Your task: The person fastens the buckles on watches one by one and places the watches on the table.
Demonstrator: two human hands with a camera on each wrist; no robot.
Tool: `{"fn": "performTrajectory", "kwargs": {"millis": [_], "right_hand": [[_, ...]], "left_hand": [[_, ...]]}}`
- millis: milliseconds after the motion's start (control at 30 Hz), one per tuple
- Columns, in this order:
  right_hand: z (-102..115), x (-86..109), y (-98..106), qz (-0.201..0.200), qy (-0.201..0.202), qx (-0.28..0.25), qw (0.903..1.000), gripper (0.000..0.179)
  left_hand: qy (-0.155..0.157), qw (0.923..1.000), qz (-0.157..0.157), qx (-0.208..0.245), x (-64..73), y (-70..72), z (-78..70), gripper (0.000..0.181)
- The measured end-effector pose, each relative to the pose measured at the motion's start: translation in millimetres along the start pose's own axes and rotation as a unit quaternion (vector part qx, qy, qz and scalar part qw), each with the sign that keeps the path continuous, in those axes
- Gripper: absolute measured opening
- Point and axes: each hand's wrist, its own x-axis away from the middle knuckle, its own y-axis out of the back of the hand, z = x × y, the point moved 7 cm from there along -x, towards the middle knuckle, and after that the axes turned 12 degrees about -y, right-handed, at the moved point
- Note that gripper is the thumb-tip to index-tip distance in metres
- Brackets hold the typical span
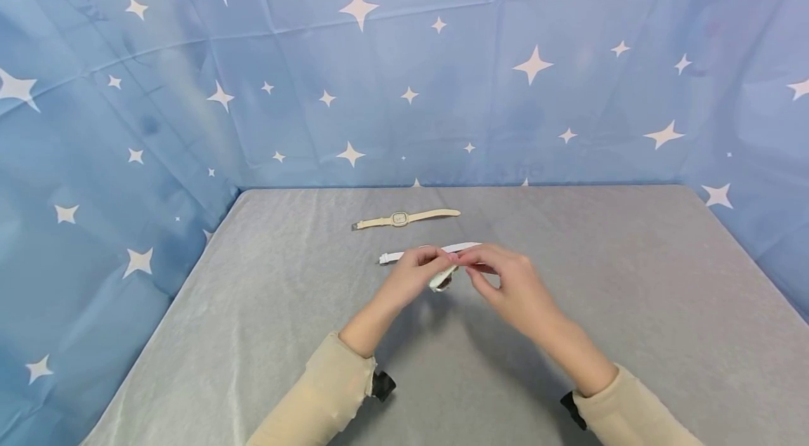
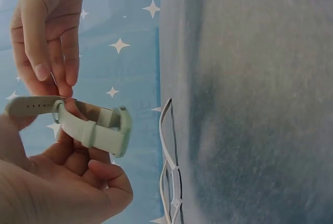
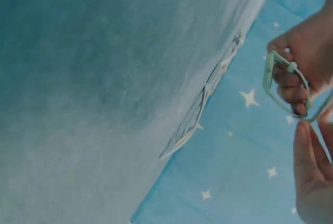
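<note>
A watch with a pale green strap (image 2: pixel 101 135), fastened into a loop, hangs in the air between both hands. My left hand (image 1: pixel 411 279) pinches the strap, with fingers inside the loop. Punched holes show in the loose strap end (image 2: pixel 36 105), which sticks out past the buckle. My right hand (image 1: pixel 515 286) touches the strap beside the buckle with its fingertips; its thumb stands apart from the strap in the left wrist view. Behind the hands, a white watch (image 1: pixel 393 257) lies stretched out on the table, its middle partly hidden.
Farther back on the grey cloth-covered table (image 1: pixel 303 291) lies a beige watch (image 1: pixel 399 219) with its face up and strap straight. A blue curtain with white stars (image 1: pixel 442 81) rises behind the table and along its sides.
</note>
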Motion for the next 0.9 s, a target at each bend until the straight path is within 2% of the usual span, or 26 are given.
{"fn": "performTrajectory", "kwargs": {"millis": [67, 167, 300, 433, 500, 600, 700, 800, 900], "right_hand": [[-5.7, -2.7, 1.1, 0.013, -0.046, -0.052, 0.9975, 0.019], [-14.0, -6.1, 2.4, 0.020, -0.111, -0.104, 0.9881, 0.014], [-20.2, -8.6, 1.0, 0.032, -0.164, -0.083, 0.9823, 0.007], [-24.5, -8.8, -1.6, 0.052, -0.193, -0.073, 0.9772, 0.009], [-28.0, -8.5, -3.1, 0.072, -0.209, -0.094, 0.9707, 0.013], [-32.5, -8.2, -6.8, 0.119, -0.227, -0.149, 0.9550, 0.020], [-35.1, -7.9, -8.8, 0.155, -0.229, -0.178, 0.9443, 0.022], [-36.2, -7.7, -8.0, 0.170, -0.220, -0.178, 0.9438, 0.019], [-36.8, -6.5, -9.2, 0.188, -0.225, -0.190, 0.9370, 0.017]], "left_hand": [[-0.010, 0.9999, 0.012, 0.007, 0.0, -1.6, -0.4, 0.028], [-0.019, 0.9997, 0.018, -0.001, 0.4, -2.6, -2.5, 0.023], [-0.028, 0.9992, 0.021, -0.020, 1.4, -3.8, -8.6, 0.020], [-0.041, 0.9982, 0.023, -0.037, 2.0, -4.9, -14.4, 0.019], [-0.049, 0.9973, 0.027, -0.048, 2.5, -5.4, -16.7, 0.018], [-0.064, 0.9951, 0.033, -0.067, 3.5, -5.3, -19.5, 0.016], [-0.081, 0.9924, 0.045, -0.081, 4.3, -5.6, -21.5, 0.015], [-0.091, 0.9902, 0.062, -0.085, 3.9, -6.5, -21.4, 0.015], [-0.098, 0.9892, 0.083, -0.071, 3.9, -7.6, -21.6, 0.015]]}}
